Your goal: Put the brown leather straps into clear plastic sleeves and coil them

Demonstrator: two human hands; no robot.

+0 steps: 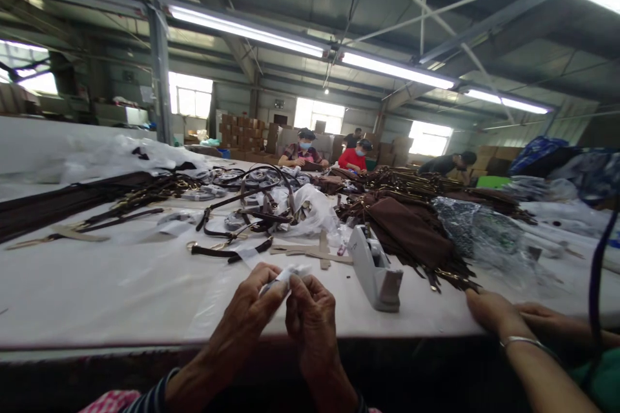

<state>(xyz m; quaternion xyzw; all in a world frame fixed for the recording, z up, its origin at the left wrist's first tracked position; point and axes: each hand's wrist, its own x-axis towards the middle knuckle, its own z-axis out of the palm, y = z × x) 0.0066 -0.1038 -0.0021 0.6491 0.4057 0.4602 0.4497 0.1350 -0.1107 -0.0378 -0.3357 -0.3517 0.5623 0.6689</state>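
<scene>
Near the table's front edge, my left hand (pixel 252 302) and my right hand (pixel 312 311) meet, fingertips pinching a small piece wrapped in whitish film (pixel 289 273). What lies inside the wrapping is hidden. Just beyond them are flat beige strips (pixel 310 253) and a dark strap with a gold ring (pixel 213 250). To the right of my right hand stands a grey tape dispenser (pixel 375 277).
The white table (pixel 121 290) holds brown straps (pixel 266 200), crumpled clear plastic (pixel 314 210) and piled brown bags (pixel 407 226). At right, a co-worker's hands (pixel 498 316) touch the bags' straps. Other people sit across the table.
</scene>
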